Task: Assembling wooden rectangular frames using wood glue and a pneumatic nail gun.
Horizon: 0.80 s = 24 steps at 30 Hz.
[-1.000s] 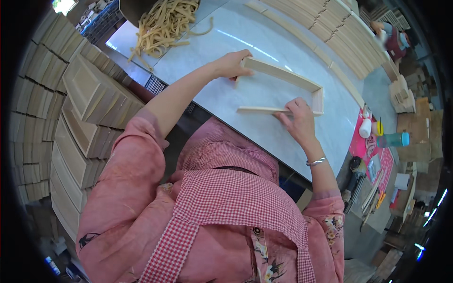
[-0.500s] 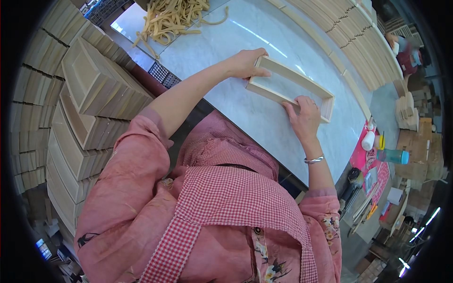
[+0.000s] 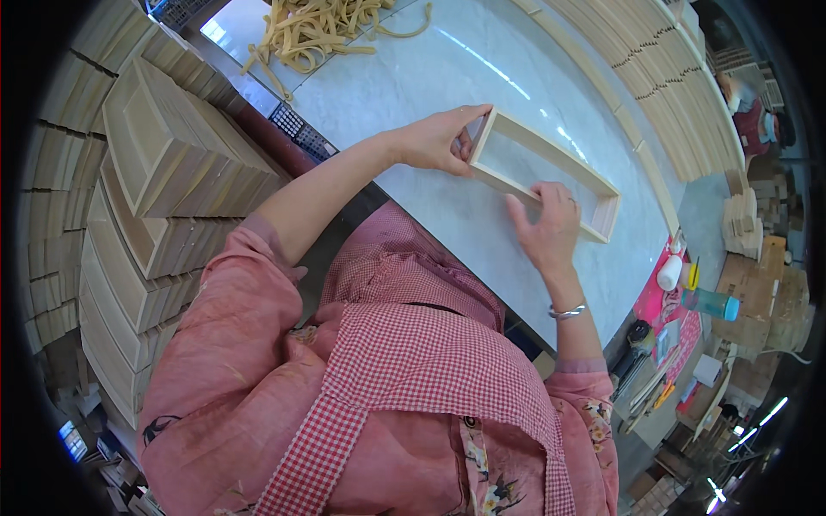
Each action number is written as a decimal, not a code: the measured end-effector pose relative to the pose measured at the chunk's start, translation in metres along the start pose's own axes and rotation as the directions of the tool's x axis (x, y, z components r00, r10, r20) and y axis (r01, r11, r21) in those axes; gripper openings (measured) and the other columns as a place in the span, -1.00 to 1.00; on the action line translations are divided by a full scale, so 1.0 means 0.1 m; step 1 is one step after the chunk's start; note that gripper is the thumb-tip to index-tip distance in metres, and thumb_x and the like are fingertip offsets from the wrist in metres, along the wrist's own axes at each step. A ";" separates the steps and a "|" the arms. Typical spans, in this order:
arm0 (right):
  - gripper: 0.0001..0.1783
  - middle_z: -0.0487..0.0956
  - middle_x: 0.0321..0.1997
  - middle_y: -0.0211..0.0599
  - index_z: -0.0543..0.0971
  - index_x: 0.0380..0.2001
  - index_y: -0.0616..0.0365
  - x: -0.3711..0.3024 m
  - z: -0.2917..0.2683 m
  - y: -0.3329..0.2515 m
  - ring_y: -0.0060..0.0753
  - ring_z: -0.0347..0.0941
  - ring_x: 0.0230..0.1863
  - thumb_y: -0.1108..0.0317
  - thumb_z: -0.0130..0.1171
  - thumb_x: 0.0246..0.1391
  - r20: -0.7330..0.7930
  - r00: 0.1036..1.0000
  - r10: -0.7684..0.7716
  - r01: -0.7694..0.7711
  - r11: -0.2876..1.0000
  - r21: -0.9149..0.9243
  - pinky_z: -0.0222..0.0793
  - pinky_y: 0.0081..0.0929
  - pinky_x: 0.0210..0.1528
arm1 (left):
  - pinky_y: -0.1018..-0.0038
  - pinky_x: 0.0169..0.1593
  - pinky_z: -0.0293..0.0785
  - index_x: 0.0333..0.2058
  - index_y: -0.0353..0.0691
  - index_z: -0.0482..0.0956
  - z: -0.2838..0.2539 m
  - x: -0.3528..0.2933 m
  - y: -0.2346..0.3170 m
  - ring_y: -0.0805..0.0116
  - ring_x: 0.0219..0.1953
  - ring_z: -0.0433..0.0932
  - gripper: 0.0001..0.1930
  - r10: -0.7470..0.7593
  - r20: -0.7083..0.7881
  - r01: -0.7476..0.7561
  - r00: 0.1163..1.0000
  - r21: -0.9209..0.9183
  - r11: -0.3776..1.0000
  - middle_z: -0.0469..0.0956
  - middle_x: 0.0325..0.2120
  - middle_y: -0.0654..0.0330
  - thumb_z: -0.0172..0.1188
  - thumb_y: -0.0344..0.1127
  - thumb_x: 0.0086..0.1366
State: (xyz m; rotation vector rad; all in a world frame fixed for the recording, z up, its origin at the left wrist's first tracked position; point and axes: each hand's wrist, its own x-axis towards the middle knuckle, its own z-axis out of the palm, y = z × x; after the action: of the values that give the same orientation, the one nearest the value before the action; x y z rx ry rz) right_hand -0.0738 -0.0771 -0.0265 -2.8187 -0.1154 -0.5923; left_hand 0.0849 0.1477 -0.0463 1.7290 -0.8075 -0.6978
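A long, narrow rectangular frame of pale wood [image 3: 555, 155] lies over the marble-look tabletop, and its middle shows the table surface. My left hand [image 3: 440, 142] is closed on its short left end, thumb on the near side and fingers on the far side. Across the near long side, my right hand [image 3: 552, 225] has its fingertips over the rail, with the thumb low against the outer face. A silver bangle sits on my right wrist. The palm sides of both hands are hidden.
Yellowish strips [image 3: 318, 34] lie heaped at the table's far left. Stacked wooden boxes [image 3: 185, 142] rise at my left, and rows of wooden pieces [image 3: 662, 77] line the far right. A teal bottle [image 3: 710, 303] stands at right near a white bottle [image 3: 669, 272]. Someone sits beyond.
The wooden frame has shifted slightly right and nearer. My left hand has turned, its fingers now further around the end. My right thumb has spread a little from its fingers.
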 end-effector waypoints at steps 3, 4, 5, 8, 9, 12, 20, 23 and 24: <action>-0.61 0.50 -0.34 -0.37 0.49 -0.35 0.05 0.26 0.23 -0.41 -0.27 0.41 -0.29 0.10 0.46 -0.05 -0.063 0.998 -0.013 0.015 0.999 0.036 0.27 -0.38 -0.15 | 0.49 -0.24 0.54 0.48 -0.23 0.02 0.01 0.03 -0.03 0.34 -0.29 0.49 0.08 0.040 -0.011 -0.040 0.999 -0.029 0.999 0.51 -0.03 -0.01 0.41 -0.61 -0.01; -0.61 0.47 -0.39 -0.38 0.47 -0.41 0.03 0.32 0.29 -0.47 -0.28 0.39 -0.34 0.10 0.47 -0.06 -0.121 0.992 -0.017 0.025 0.998 0.063 0.29 -0.38 -0.20 | 0.49 -0.25 0.54 0.47 -0.23 0.03 0.02 0.04 -0.04 0.33 -0.30 0.50 0.07 0.052 -0.017 -0.052 0.999 -0.038 0.998 0.51 -0.03 0.00 0.39 -0.62 -0.02; -0.61 0.47 -0.39 -0.38 0.47 -0.41 0.03 0.33 0.32 -0.50 -0.28 0.39 -0.34 0.10 0.47 -0.06 -0.118 0.993 -0.018 0.025 0.998 0.062 0.29 -0.38 -0.20 | 0.49 -0.25 0.54 0.47 -0.23 0.03 0.04 0.04 -0.06 0.33 -0.30 0.50 0.07 0.051 -0.019 -0.052 0.999 -0.041 0.998 0.51 -0.03 0.00 0.39 -0.62 -0.02; -0.61 0.42 -0.46 -0.39 0.42 -0.48 0.00 0.37 0.47 -0.51 -0.28 0.35 -0.41 0.11 0.47 -0.07 -0.159 0.987 0.012 -0.008 1.000 0.025 0.29 -0.36 -0.30 | 0.48 -0.26 0.53 0.46 -0.23 0.04 0.10 0.07 -0.20 0.33 -0.31 0.50 0.07 0.196 -0.070 -0.192 0.978 0.053 0.980 0.50 -0.01 0.02 0.38 -0.62 -0.04; -0.60 0.40 -0.48 -0.40 0.41 -0.51 -0.01 0.40 0.52 -0.51 -0.28 0.34 -0.43 0.11 0.47 -0.07 -0.179 0.984 0.015 -0.013 1.000 0.015 0.29 -0.36 -0.33 | 0.48 -0.27 0.53 0.46 -0.23 0.05 0.11 0.09 -0.24 0.33 -0.31 0.50 0.07 0.248 -0.089 -0.240 0.965 0.093 0.966 0.49 -0.01 0.03 0.38 -0.62 -0.05; -0.56 0.33 -0.55 -0.42 0.34 -0.58 -0.03 0.37 0.50 -0.50 -0.27 0.28 -0.51 0.15 0.47 -0.08 -0.252 0.966 -0.052 0.053 0.999 -0.003 0.27 -0.33 -0.43 | 0.46 -0.27 0.53 0.45 -0.23 0.06 0.18 0.09 -0.25 0.33 -0.32 0.50 0.06 0.239 -0.147 -0.234 0.960 0.056 0.971 0.49 -0.03 0.04 0.37 -0.61 -0.06; -0.79 0.54 -0.20 -0.25 0.60 -0.26 0.18 1.48 0.43 -0.67 -0.15 0.43 -0.20 0.38 0.33 0.02 -0.053 0.965 -0.256 0.257 0.891 0.374 0.40 -0.35 -0.12 | 0.44 -0.34 0.51 0.42 -0.28 0.07 0.11 0.06 -0.23 0.31 -0.38 0.51 -0.02 0.153 0.055 -0.137 0.987 -0.225 0.965 0.47 -0.02 0.06 0.36 -0.61 0.02; -0.76 0.57 -0.11 -0.20 0.64 -0.18 0.19 2.21 0.98 -0.70 -0.10 0.45 -0.12 0.43 0.28 0.04 -0.008 0.931 -0.365 0.343 0.867 0.362 0.41 -0.34 -0.06 | 0.39 -0.24 0.55 0.43 -0.33 0.01 0.06 0.02 -0.10 0.16 -0.31 0.53 0.05 0.128 0.047 -0.121 0.991 -0.135 0.983 0.32 0.22 -0.05 0.42 -0.52 -0.02; -0.78 0.57 -0.11 -0.19 0.65 -0.19 0.18 2.38 1.20 -0.72 -0.08 0.45 -0.10 0.45 0.26 0.04 0.007 0.919 -0.395 0.366 0.858 0.361 0.41 -0.33 -0.06 | 0.37 -0.21 0.56 0.43 -0.34 -0.01 0.04 0.02 -0.08 0.11 -0.28 0.54 0.08 0.118 0.043 -0.113 0.992 -0.104 0.988 0.27 0.30 -0.09 0.44 -0.49 -0.03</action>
State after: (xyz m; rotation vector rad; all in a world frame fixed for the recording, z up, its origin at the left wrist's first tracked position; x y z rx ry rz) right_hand 0.1809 0.0296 -0.0193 -2.4723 -0.7364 -0.4757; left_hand 0.0846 0.1452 -0.0550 1.5666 -0.8843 -0.6923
